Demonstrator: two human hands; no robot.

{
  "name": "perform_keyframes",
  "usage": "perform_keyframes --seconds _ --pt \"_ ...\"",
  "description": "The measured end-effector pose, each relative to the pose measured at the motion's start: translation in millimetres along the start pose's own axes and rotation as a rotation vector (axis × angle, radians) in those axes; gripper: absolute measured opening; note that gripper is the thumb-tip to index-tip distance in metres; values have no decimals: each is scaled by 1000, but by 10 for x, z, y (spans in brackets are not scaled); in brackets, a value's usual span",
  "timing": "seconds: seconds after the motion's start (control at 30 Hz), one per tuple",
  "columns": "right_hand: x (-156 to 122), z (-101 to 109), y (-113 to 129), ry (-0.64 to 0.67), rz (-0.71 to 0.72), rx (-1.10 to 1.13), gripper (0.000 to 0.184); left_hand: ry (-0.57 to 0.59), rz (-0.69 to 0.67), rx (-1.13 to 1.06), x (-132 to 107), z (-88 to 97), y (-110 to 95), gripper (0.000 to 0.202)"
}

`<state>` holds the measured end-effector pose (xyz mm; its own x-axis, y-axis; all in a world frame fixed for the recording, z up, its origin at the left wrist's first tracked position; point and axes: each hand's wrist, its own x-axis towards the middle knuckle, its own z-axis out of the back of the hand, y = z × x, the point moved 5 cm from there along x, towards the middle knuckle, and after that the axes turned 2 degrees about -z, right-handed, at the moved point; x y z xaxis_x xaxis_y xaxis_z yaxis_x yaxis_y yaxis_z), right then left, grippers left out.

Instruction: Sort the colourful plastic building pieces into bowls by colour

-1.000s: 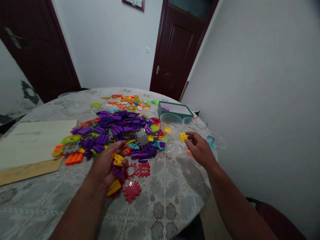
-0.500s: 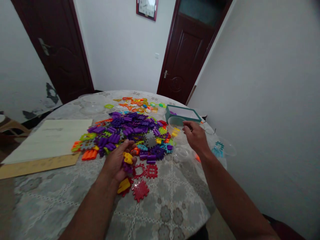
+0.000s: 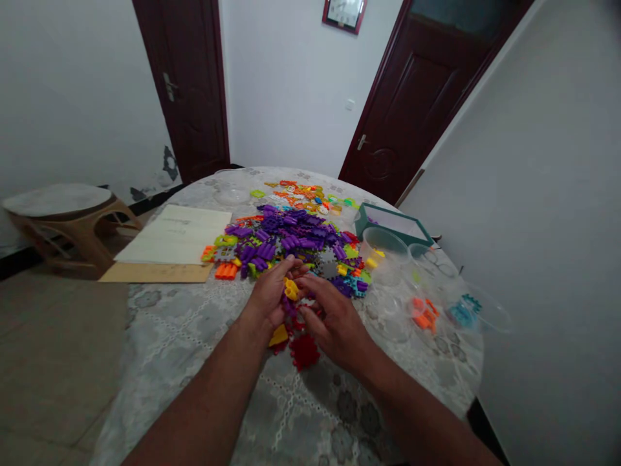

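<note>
My left hand [image 3: 269, 294] is curled around a yellow plastic building piece [image 3: 291, 289] and purple building pieces [image 3: 290, 307], just in front of the toy heap. Close beside it, my right hand [image 3: 330, 314] has its thumb and fingers apart at these pieces; whether it touches them I cannot tell. Below the hands lie a dark red toothed square piece [image 3: 305, 351] and another yellow piece [image 3: 278, 336], partly covered by my left hand. Behind the hands spreads a heap of mostly purple building pieces [image 3: 295, 234], mixed with grey, orange, green and blue ones.
Clear plastic tubs [image 3: 385, 238] stand at the right; some hold yellow, orange [image 3: 425, 315] or blue pieces [image 3: 463, 312]. Behind them is a green-edged box [image 3: 392, 223]. Flat orange pieces [image 3: 301, 194] lie at the back. Pale paper [image 3: 172, 234] lies left, beyond it a stool [image 3: 77, 226].
My right hand has come from the clear tub at the right across to my left hand. My left hand still holds the yellow and purple pieces. The view has turned left.
</note>
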<state>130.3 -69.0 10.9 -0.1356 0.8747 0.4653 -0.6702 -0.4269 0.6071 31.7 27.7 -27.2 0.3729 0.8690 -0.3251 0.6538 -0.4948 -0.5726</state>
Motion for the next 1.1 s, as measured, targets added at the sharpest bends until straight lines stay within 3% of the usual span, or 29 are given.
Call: perform_keyframes --seconds 0.2,0.4,0.47,0.57,0.73,0.87,0.93,1.0,1.1 --pt "137 -162 -27 50 8 -15 55 3 42 60 -67 -53 32 19" --pt "120 2 -4 -42 -126 79 41 32 70 47 -49 -45 38 17" --pt "110 176 -64 -62 -198 100 39 35 73 30 -28 -21 31 16" --pt "161 599 -294 -128 -296 8 38 7 67 20 -6 28 7 16" --pt "407 1398 -984 -304 -342 -334 39 40 83 -37 -21 16 -6 22" --pt "534 1713 -1402 -419 -342 -555 43 53 93 -74 -12 11 5 28" --pt "509 1704 -1356 -461 -309 -579 43 50 91 -78 2 24 15 29" --pt "422 1549 -1131 -446 -276 -502 40 50 86 -76 15 41 26 29" --pt "228 1029 -573 -247 -201 -255 32 60 66 -75 31 60 35 29"
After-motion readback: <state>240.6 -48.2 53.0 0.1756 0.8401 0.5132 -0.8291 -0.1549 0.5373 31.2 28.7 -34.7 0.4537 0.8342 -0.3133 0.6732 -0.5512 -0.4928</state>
